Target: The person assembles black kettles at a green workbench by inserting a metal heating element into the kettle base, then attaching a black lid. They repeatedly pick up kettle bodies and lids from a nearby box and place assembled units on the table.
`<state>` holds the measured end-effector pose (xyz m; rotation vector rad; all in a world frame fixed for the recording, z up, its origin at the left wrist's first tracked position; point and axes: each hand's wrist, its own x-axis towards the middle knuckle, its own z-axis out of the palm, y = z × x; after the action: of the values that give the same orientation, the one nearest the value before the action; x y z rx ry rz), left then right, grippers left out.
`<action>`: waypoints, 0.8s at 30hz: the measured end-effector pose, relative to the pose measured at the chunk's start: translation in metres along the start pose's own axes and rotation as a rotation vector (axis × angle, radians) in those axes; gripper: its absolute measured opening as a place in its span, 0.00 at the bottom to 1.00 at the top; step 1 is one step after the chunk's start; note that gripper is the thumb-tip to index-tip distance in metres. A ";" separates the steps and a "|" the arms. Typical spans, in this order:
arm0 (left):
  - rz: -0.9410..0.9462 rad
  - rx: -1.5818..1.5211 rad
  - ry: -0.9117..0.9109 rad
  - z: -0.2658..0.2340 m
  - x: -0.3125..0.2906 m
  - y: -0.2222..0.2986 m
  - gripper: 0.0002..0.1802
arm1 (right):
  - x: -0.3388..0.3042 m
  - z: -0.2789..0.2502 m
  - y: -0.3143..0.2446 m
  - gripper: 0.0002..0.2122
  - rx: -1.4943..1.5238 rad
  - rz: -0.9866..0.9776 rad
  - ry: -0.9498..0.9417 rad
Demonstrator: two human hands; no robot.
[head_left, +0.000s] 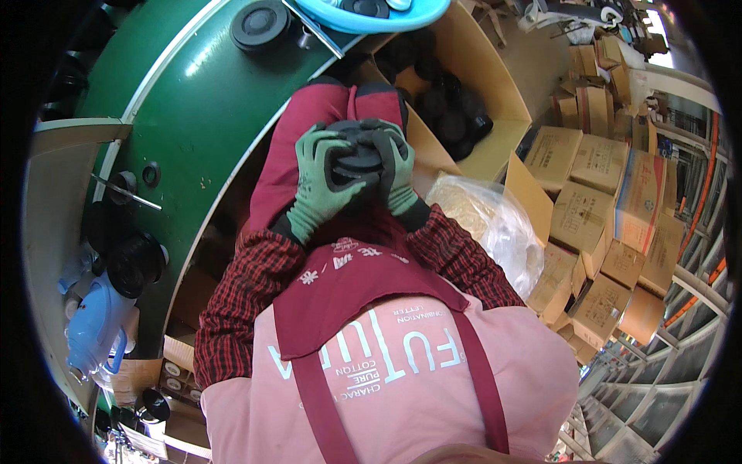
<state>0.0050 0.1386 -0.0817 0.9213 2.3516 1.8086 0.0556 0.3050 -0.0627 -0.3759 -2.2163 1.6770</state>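
Over my lap, a round black part (358,162) with stepped, disc-like rims sits between both my hands; its exact kind I cannot make out. My left hand (318,176), in a green knit glove, curls round its left side with the thumb below. On the other side my right hand (394,164), gloved in green with dark grey fingers, has its fingers bent over the top and right edge. Both hands partly hide the part. A similar black ridged disc (261,25) lies on the green table beyond my knees.
Beyond my knees an open cardboard box (495,100) holds several black round parts (452,116). A blue basin (379,23) stands at the far table edge. To the left are a metal rod (127,191) and a blue jug (97,325). Cartons (583,216) are stacked at right, beside a clear plastic bag (495,224).
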 end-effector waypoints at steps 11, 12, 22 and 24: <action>0.217 0.060 0.002 -0.007 0.004 0.036 0.41 | 0.199 0.067 0.086 0.31 -0.893 0.111 -0.181; 0.233 0.081 -0.016 -0.005 0.005 0.036 0.44 | 0.216 0.081 0.093 0.31 -0.878 0.079 -0.217; -0.113 -0.336 -0.196 -0.045 0.008 0.011 0.47 | 0.157 -0.040 0.046 0.17 -0.440 0.129 -0.445; -0.060 -0.194 -0.104 -0.057 0.027 0.024 0.45 | 0.133 -0.071 0.013 0.19 -0.244 0.274 -0.505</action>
<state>-0.0278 0.1049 -0.0330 0.8865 2.0761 1.8767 -0.0356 0.4242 -0.0434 -0.3578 -2.8678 1.7934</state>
